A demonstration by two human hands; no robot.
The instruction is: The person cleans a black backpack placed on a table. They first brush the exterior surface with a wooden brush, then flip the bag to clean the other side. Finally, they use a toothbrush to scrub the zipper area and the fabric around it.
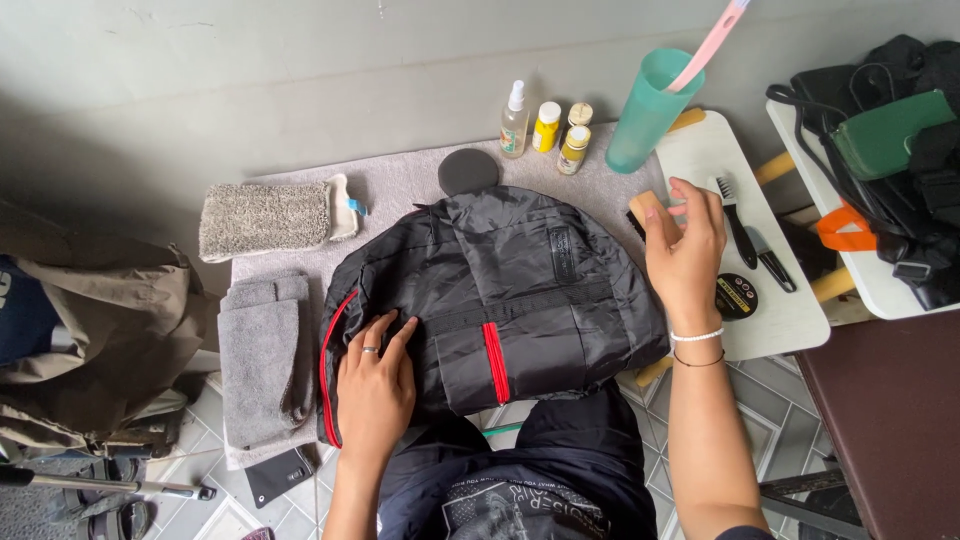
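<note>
Right hand fingers curled, clamped on wooden brush at backpack's right edge. Left hand fingers spread flat, pinning black backpack on grey mat before knees. Step, by look: brush in grip, not yet on fabric; stroke would need bristles down and bag held taut. Around: teal cup, small bottles, round sponge, folded towels, black brush on white board. Nothing blocks bag.

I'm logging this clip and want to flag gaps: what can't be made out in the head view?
- Wooden brush: bristles mostly hidden under the right hand.
- Pink handle in the green cup: top cut off by the upper edge.
- Backpack under the left hand: lower edge hidden by the person's lap.
- Small bottles: labels too small.
</note>
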